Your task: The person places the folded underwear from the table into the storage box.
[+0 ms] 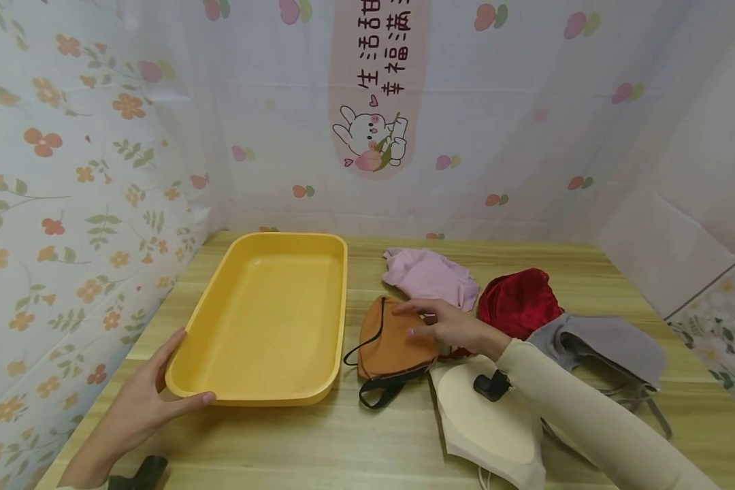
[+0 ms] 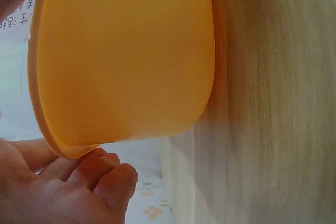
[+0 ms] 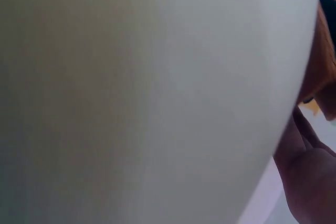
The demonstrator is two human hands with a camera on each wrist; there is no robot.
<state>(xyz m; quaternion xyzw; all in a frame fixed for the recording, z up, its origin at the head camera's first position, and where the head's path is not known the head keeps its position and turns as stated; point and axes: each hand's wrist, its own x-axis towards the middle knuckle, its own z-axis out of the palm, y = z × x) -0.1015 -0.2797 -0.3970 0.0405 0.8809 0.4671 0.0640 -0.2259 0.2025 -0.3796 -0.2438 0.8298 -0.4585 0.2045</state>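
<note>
My left hand (image 1: 141,401) grips the near left corner of a yellow plastic tray (image 1: 186,395), thumb along the near rim and fingers at the left side. In the left wrist view, curled fingertips (image 2: 113,174) sit under the tray's lip. The tray holds nothing. To its right lies an orange-brown cloth piece (image 1: 376,350) with a thin black cord and a black strap loop. My right hand (image 1: 453,325) reaches over it, thumb and forefinger spread apart at its upper side. The right wrist view is mostly filled by a pale, blurred surface (image 3: 157,98).
Behind the right hand lie a pink cloth (image 1: 429,272) and a dark red cloth (image 1: 520,299). A grey cloth piece (image 1: 625,347) with straps is farther right. Under the right forearm rests a cream piece (image 1: 490,429) with a rounded panel. Printed sheets (image 1: 496,136) hang around the wooden table (image 1: 282,449).
</note>
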